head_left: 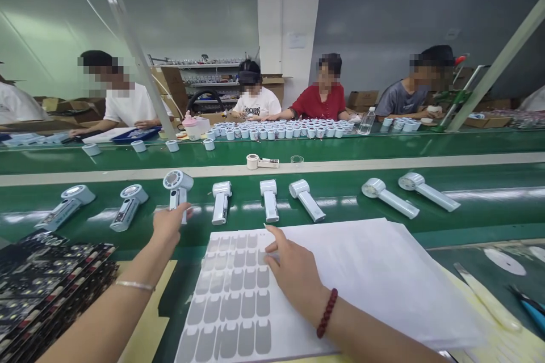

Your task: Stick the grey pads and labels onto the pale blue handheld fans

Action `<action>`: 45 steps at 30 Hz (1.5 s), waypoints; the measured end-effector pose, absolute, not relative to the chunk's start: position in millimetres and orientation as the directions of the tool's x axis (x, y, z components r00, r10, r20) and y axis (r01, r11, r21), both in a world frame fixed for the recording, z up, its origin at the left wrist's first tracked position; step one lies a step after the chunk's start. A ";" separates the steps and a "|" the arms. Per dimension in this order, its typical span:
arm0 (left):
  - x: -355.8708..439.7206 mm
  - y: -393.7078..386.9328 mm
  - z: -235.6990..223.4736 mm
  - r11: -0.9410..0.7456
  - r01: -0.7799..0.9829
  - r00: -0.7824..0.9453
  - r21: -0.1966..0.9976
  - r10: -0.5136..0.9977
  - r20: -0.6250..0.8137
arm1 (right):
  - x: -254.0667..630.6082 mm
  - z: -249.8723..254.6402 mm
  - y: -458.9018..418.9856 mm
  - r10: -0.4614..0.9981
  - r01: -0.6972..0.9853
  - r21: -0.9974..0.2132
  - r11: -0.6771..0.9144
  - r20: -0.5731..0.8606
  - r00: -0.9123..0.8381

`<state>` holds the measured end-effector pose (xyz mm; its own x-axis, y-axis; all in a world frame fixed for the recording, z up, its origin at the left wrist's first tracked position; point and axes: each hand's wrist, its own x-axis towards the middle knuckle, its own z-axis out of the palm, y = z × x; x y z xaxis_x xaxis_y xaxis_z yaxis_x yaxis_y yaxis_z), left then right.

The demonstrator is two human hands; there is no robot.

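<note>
My left hand grips the lower handle of a pale blue handheld fan, tilting its round head up above the green belt. My right hand hovers over or touches the top right of a label sheet with rows of grey rounded labels. Its index finger and thumb are apart, and I see nothing held between them; the other fingers are partly curled underneath. More handheld fans lie on the belt: one left of the held fan, and others beyond the sheet.
Printed dark sheets are stacked at left. A white-handled blade tool and blue-handled pliers lie at right. Across the green conveyor, several co-workers sit behind many small cups. A beige fan lies on the middle strip.
</note>
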<state>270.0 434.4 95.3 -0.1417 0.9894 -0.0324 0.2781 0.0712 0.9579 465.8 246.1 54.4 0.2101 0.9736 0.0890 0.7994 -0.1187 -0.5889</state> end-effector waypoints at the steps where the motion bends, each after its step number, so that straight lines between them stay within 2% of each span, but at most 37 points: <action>1: 274.6 417.5 99.1 0.078 0.196 -0.116 0.978 0.992 -0.055 | 468.0 56.0 246.9 0.970 0.763 -0.633 -0.128 0.079 0.228; 4: 279.9 359.4 112.6 0.114 -0.042 0.046 0.993 0.993 -0.112 | 471.9 61.3 248.8 0.962 0.687 -0.709 -0.158 0.046 0.270; 5: 279.0 339.9 117.1 0.198 -0.198 0.143 0.960 0.975 -0.172 | 471.8 62.9 248.7 0.960 0.680 -0.715 -0.165 0.041 0.275; 7: 274.3 304.5 124.4 0.354 -0.332 0.236 0.874 0.929 -0.286 | 469.5 65.3 247.4 0.961 0.680 -0.714 -0.168 0.035 0.274; 12: 261.4 245.6 128.2 0.538 -0.409 0.156 0.737 0.837 -0.525 | 461.9 61.9 245.1 0.966 0.588 -0.798 -0.130 0.031 0.255; 18: 264.8 220.5 124.9 0.512 -0.494 0.102 0.703 0.837 -0.538 | 478.9 56.4 256.8 0.982 0.149 -0.983 -0.109 -0.083 0.167; 21: 269.4 221.8 127.2 0.530 -0.622 0.155 0.576 0.805 -0.573 | 481.4 68.6 249.9 0.990 -0.062 -0.993 -0.104 -0.109 0.086; 24: 273.6 223.5 129.6 0.559 -0.713 0.214 0.424 0.749 -0.627 | 462.5 89.2 222.9 0.999 -0.210 -0.977 -0.049 -0.049 -0.007; 27: 279.2 219.6 129.0 0.540 -0.754 0.218 0.373 0.742 -0.633 | 430.2 105.9 185.8 0.996 -0.316 -0.949 -0.008 0.021 -0.088; 29: 284.2 213.7 128.7 0.516 -0.775 0.204 0.365 0.750 -0.629 | 411.0 109.9 164.6 0.997 -0.425 -0.905 0.009 0.043 -0.070; 35: 298.2 194.4 139.0 0.489 -0.819 0.166 0.302 0.705 -0.690 | 389.6 105.0 139.1 0.996 -0.375 -0.924 0.071 0.044 0.080; 45: 295.9 189.8 126.4 0.478 -0.815 0.178 0.328 0.744 -0.644 | 388.1 112.4 132.0 0.997 -0.346 -0.938 0.035 0.007 0.079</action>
